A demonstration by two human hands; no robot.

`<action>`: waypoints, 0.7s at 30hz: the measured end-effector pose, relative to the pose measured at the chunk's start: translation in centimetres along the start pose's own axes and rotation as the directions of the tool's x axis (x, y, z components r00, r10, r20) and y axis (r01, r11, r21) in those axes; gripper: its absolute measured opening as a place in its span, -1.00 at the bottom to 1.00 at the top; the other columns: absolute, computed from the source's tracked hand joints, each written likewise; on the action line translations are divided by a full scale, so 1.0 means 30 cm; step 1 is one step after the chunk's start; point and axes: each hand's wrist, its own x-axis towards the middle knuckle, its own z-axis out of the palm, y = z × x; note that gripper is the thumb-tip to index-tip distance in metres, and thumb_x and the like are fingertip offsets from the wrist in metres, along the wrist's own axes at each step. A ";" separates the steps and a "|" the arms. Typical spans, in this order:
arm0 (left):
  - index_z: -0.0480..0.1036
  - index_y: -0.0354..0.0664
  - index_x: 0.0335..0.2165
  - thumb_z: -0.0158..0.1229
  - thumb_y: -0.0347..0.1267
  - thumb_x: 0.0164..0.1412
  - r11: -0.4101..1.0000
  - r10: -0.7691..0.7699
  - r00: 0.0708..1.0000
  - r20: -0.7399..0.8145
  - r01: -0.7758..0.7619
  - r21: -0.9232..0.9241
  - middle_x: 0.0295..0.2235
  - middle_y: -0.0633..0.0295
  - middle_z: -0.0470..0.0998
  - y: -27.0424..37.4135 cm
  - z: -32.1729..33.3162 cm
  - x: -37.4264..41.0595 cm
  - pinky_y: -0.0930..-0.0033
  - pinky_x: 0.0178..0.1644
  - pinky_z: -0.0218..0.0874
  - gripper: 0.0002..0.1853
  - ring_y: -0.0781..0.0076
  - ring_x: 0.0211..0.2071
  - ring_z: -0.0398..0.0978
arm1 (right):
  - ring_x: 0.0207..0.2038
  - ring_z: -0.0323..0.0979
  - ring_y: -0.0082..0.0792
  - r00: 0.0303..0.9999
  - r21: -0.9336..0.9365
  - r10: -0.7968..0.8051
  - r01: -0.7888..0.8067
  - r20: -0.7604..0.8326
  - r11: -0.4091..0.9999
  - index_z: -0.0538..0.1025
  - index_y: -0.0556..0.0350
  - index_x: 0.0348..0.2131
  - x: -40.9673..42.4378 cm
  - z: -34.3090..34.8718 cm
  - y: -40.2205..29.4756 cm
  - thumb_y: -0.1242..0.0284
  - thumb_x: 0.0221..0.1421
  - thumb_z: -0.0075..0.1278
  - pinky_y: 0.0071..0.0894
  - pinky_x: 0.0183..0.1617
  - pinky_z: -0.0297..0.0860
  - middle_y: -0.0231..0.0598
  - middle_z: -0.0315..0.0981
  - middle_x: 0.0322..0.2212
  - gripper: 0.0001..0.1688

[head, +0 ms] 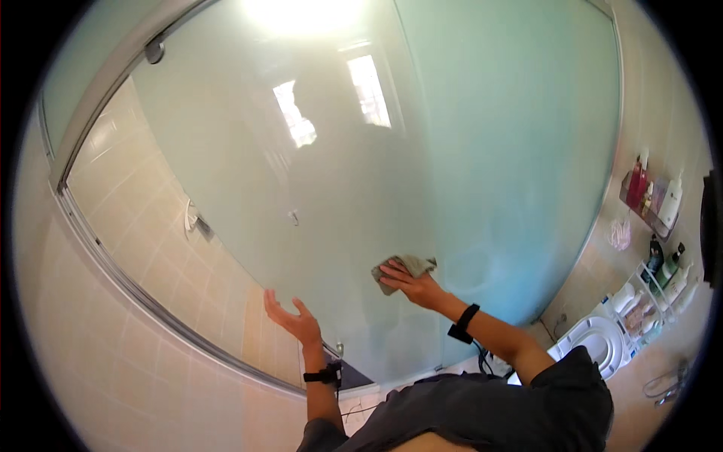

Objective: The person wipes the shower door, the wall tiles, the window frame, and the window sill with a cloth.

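Note:
My right hand (pixel 415 285) presses a folded grey-green cloth (pixel 404 270) against a frosted glass shower panel (pixel 350 192), low and near the middle of the view. Part of the cloth is hidden beneath the fingers. To the left, my left hand (pixel 292 321) is raised beside the glass door's edge with its fingers apart, holding nothing. Whether it touches the glass cannot be told. Black bands circle both wrists. Windows and a bright light are mirrored in the glass.
A metal frame (pixel 169 333) curves along the left and bottom of the shower opening. Tiled wall shows behind it. At the right stand a white toilet (pixel 596 342), a rack of bottles (pixel 649 294) and a wall shelf (pixel 647 214) with more bottles. A pink mesh sponge (pixel 619 233) hangs below the shelf.

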 end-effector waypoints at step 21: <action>0.59 -0.48 -0.39 0.15 0.09 0.29 0.441 -0.220 0.665 0.714 0.720 -0.535 -0.42 -0.03 0.66 -0.354 -0.024 0.239 0.27 -0.20 0.51 -0.31 0.22 -0.41 0.66 | 0.26 0.30 -0.10 0.819 -0.228 -0.312 0.227 -0.481 0.947 0.50 -0.02 0.09 1.369 -0.629 -0.006 0.72 0.17 -0.16 -0.19 0.32 0.25 -0.23 0.45 0.13 -0.46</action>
